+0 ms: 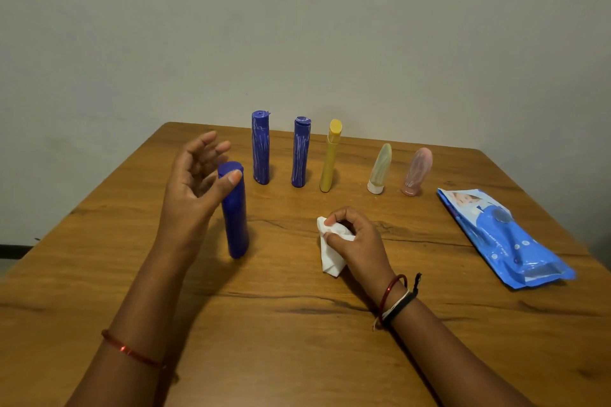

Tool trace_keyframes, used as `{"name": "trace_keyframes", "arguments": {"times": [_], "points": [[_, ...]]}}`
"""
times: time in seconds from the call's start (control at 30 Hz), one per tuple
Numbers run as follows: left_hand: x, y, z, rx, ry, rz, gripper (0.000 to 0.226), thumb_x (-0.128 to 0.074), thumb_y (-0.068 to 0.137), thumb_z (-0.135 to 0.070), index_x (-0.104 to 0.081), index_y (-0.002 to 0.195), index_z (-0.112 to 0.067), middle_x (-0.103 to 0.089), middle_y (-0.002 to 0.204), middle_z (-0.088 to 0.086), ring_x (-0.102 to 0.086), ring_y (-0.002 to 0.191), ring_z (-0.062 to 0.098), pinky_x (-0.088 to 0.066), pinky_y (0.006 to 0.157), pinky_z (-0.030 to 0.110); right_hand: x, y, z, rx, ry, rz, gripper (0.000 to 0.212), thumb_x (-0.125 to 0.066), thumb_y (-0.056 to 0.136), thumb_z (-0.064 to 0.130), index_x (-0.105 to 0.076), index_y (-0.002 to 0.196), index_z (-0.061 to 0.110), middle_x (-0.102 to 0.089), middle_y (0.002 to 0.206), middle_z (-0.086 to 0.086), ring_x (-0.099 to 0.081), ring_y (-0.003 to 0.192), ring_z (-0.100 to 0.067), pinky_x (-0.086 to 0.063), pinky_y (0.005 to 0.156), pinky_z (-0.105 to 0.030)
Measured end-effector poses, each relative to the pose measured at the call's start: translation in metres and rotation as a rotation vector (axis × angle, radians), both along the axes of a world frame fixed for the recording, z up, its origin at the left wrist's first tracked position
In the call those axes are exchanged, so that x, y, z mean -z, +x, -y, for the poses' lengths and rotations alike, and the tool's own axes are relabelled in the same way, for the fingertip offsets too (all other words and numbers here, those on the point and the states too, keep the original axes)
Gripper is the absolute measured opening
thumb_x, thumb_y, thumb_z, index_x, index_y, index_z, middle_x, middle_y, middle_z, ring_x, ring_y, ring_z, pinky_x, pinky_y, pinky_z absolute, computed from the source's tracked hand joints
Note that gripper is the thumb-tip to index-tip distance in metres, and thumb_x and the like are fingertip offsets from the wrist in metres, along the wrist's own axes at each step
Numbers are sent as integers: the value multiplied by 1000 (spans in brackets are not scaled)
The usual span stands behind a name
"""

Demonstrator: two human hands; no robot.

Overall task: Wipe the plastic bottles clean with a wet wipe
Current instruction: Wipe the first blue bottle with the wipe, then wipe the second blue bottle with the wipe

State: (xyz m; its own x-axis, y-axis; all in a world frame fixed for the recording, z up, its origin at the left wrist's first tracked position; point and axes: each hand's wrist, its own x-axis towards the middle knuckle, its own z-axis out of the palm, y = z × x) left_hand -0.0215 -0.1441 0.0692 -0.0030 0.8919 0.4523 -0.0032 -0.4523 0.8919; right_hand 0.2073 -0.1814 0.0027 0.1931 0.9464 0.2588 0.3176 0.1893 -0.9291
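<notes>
Standing upright beside the spread, relaxed left hand (195,182), thumb tip at its cap: clean blue bottle (235,211), long axis vertical. Pinched in the right hand (353,238): crumpled wet wipe (330,251). Beyond both, upright in a row: two streaked blue bottles (261,147), yellow bottle (330,158), two pale tubes (380,168). Right of the wipe: wipes pack (502,238).

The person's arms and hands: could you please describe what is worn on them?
Both forearms are bare, with no sleeves or gloves. The left hand has a thin red thread band at its wrist. The right hand has a red bangle and white and black cord bands, one black end sticking up.
</notes>
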Motion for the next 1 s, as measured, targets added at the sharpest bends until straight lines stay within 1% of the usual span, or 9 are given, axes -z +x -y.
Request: {"name": "trace_keyframes", "arguments": {"times": [0.07, 0.13, 0.2, 0.3, 0.43, 0.57, 0.73, 0.9, 1.0], "points": [[-12, -1, -1, -26, 28, -17, 53, -63, 79, -35, -48, 129, -35, -58, 129, -11, -54, 120, 3, -48, 91, 20, 0, 0, 0, 3, 7, -12, 18, -64, 77, -2, -62, 84, 14, -61, 93, 3, -57, 90, -11, -46, 80, -27], [-28, -3, -7, -52, 56, -90, 50, -60, 81, -41, -49, 129, -35, -56, 130, -12, -53, 120, 1, -49, 88, 16, 0, -1, -1, 1, 12, -22, 18, -64, 77, -2, -62, 83, 14, -61, 94, 1, -57, 90, -12, -46, 79, -28], [-44, -3, -19, -67, 47, -181, 48, -59, 81, -47, -50, 127, -37, -56, 131, -13, -52, 120, 2, -47, 85, 16, -1, -1, -2, 1, 8, -30, 19, -64, 77, -2, -61, 82, 16, -61, 94, 1, -57, 91, -14, -46, 78, -29], [-59, 1, -43, -78, 13, -313, 39, -61, 88, -40, -54, 126, -34, -57, 130, -11, -51, 121, 9, -45, 89, 25, -1, 0, -2, -6, 9, -41, 20, -64, 77, -2, -61, 82, 17, -61, 94, 2, -57, 91, -15, -46, 78, -31], [-67, 13, -82, -82, -39, -477, 42, -64, 89, -34, -54, 128, -25, -56, 131, -6, -51, 120, 13, -43, 89, 29, -1, 1, -1, 3, 17, -42, 18, -65, 77, -3, -62, 82, 14, -62, 93, 0, -58, 91, -15, -46, 79, -32], [-70, 20, -119, -115, -57, -613, 50, -69, 86, -30, -51, 132, -19, -56, 132, 3, -51, 113, 15, -43, 86, 29, -2, 3, -3, 7, 28, -48, 18, -65, 76, -3, -62, 82, 14, -62, 93, 0, -58, 91, -14, -47, 81, -32], [-67, 22, -150, -106, -115, -845, 55, -70, 85, -28, -50, 134, -11, -56, 133, 9, -53, 120, 23, -41, 88, 31, -1, 7, -5, 16, 36, -48, 20, -66, 76, -2, -62, 81, 16, -62, 93, 3, -58, 91, -10, -47, 79, -26], [-67, 27, -160, -76, -124, -996, 50, -66, 89, -28, -52, 133, -9, -58, 132, 11, -54, 119, 24, -39, 86, 29, -1, 11, -8, 28, 40, -34, 21, -66, 76, -2, -63, 81, 18, -62, 93, 5, -57, 91, -5, -45, 78, -21], [-70, 32, -162, -62, -133, -1057, 45, -64, 90, -30, -55, 129, -9, -60, 128, 11, -54, 116, 24, -38, 84, 28, -1, 13, -9, 33, 38, -42, 20, -67, 76, -1, -63, 80, 18, -62, 93, 5, -58, 92, -6, -46, 78, -23]]}}
